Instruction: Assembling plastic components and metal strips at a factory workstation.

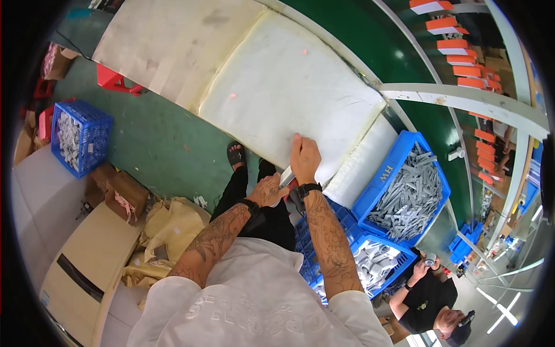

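My left hand [267, 191] is closed around a small, pale grey, flat-sided piece [286, 176], just off the table's near edge. Only part of that piece shows between my two hands. Slightly farther off and to the right, my right hand [305, 159] is curled with the thumb up, at the edge of the table. Whatever its fingers hold is hidden. The white padded sheet [283, 87] on the table lies just beyond both hands.
To the right, a blue crate [378, 176] holds many slim grey pieces. Below it, another blue crate [402, 260] contains white pieces. A blue crate [87, 162] and a red stool [113, 81] stand left. A person [430, 301] is lower right; a white metal frame [462, 98] rises at right.
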Available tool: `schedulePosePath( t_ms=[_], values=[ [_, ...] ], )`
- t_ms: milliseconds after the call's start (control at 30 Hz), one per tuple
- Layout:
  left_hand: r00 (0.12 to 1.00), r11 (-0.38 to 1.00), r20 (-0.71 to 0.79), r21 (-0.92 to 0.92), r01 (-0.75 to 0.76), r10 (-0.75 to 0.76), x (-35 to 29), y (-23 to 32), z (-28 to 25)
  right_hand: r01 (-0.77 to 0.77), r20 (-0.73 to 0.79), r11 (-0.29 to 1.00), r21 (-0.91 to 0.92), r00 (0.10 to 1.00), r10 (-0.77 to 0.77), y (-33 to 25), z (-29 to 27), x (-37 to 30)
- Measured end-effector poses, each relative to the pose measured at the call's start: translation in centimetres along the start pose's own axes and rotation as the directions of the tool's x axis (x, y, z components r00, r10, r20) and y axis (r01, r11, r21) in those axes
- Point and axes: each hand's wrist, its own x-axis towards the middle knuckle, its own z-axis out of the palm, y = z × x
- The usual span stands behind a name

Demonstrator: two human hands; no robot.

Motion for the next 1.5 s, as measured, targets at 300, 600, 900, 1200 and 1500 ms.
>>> schedulePosePath(
  t_ms=[300,600,900,1200,1500],
  values=[
    [0.995,0.990,0.049,-0.099,0.095,-0.091,-0.4,1.2,0.0,0.096,-0.046,0.995,-0.038,0.994,-0.098,0.2,0.7,-0.5],
    [0.992,0.994,0.065,0.004,0.109,-0.109,0.7,2.1,-0.3,0.210,-0.064,0.965,-0.154,0.973,-0.222,0.5,0.3,0.0],
    [0.986,0.986,0.062,0.069,0.149,-0.153,0.0,2.9,-0.8,0.142,0.015,0.985,-0.097,0.990,-0.141,-0.2,0.4,-1.8],
    [0.999,0.999,0.013,0.023,0.029,-0.030,1.2,3.1,-0.6,0.182,-0.077,0.979,-0.095,0.979,-0.189,-0.4,-0.2,-0.2],
    [0.980,0.996,-0.197,0.091,-0.025,0.043,0.8,0.7,2.0,0.059,-0.007,0.994,-0.087,0.998,-0.060,1.4,0.9,-0.7]
  ],
)
